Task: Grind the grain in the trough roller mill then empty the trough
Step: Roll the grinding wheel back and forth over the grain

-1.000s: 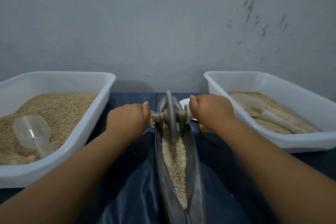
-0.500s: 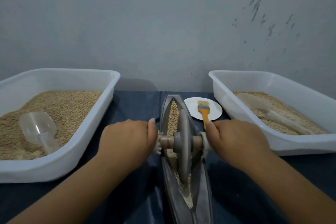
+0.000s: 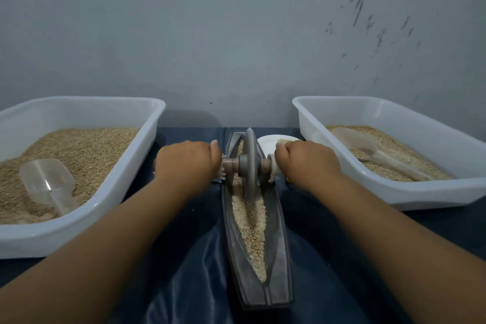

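The trough (image 3: 276,258) lies on the tabletop with its long axis running straight away from the person. The wheel (image 3: 249,163) stands in the grain (image 3: 249,223) near the far end, its axle crosswise; left hand (image 3: 188,163) and right hand (image 3: 306,162) curl their fingers round the axle ends, equally near

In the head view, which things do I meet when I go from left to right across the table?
Left tub with scoop → left hand → roller in trough → right hand → right tub with scoop.
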`<state>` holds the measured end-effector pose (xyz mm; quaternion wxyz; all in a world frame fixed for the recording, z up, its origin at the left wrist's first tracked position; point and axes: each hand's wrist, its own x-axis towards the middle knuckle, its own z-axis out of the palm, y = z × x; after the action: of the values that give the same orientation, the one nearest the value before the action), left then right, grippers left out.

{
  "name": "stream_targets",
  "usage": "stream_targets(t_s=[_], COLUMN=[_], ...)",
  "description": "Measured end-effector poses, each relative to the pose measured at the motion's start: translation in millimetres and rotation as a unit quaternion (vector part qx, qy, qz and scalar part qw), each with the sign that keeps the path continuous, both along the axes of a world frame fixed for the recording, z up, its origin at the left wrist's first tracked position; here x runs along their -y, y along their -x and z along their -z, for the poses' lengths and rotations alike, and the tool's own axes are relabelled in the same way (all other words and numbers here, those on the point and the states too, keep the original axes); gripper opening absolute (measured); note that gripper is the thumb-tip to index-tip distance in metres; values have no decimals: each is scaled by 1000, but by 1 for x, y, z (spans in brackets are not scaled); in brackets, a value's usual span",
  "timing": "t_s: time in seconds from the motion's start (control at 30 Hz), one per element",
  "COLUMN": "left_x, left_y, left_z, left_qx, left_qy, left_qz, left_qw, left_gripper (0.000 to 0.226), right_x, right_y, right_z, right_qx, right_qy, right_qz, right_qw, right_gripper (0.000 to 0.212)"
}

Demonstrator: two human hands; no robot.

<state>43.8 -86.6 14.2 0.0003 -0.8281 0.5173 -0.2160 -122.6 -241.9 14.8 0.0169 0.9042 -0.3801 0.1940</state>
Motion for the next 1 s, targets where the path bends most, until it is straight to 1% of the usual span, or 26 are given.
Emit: stream_targets(t_s=[0.03, 0.1, 0.13, 0.17, 0.23, 0.3, 0.37, 0.43, 0.5, 0.57, 0.7, 0.77, 0.9, 1.0], left_x=[-5, -19, -27, -36, -51, -58, -55, -46, -32, -16, 12, 19, 17, 3], left_y=[4, 17, 24, 32, 43, 44, 40, 33, 22, 11, -13, -16, -13, -3], left_z=[0, -2, -2, -3, -4, -2, 2, 8, 14, 20, 19, 17, 12, 13], left_qx=[-3, -10, -20, -35, -60, -68, -75, -82, -87, -65, -90, -112, -89, -87], left_qy=[-2, -1, 13, 28, 53, 75, 93, 110, 122, 128, 135, 136, 127, 105], left_qz=[5, -1, -8, -13, -10, -9, -13, -21, -33, -36, -61, -62, -62, -57], left_qw=[1000, 1000, 1000, 999, 997, 995, 993, 990, 988, 989, 985, 982, 986, 989], left_gripper=[37, 44, 50, 56, 59, 59, 59, 58, 56, 49, 44, 39, 47, 49], right_x=[-4, -17, -24, -30, -41, -46, -46, -39, -28, -16, 11, 19, 14, -7], right_y=[10, 28, 38, 47, 59, 63, 58, 43, 23, 4, -22, -26, -18, 4], right_z=[-1, -3, -4, -7, -13, -15, -17, -13, -7, -4, 0, 2, 3, 3], right_qx=[-49, -88, -102, -104, -109, -115, -121, -88, -31, 20, 58, 67, 50, 6], right_qy=[-17, -61, -77, -93, -109, -85, -57, -33, 33, 91, 118, 114, 71, 62], right_qz=[-11, -47, -56, -58, -72, -88, -72, -24, -7, -10, -11, -11, -4, -17], right_qw=[999, 993, 990, 988, 985, 986, 988, 995, 999, 996, 991, 991, 996, 998], right_gripper=[36, 12, 17, 15, 15, 24, 35, 48, 53, 53, 55, 55, 50, 44])
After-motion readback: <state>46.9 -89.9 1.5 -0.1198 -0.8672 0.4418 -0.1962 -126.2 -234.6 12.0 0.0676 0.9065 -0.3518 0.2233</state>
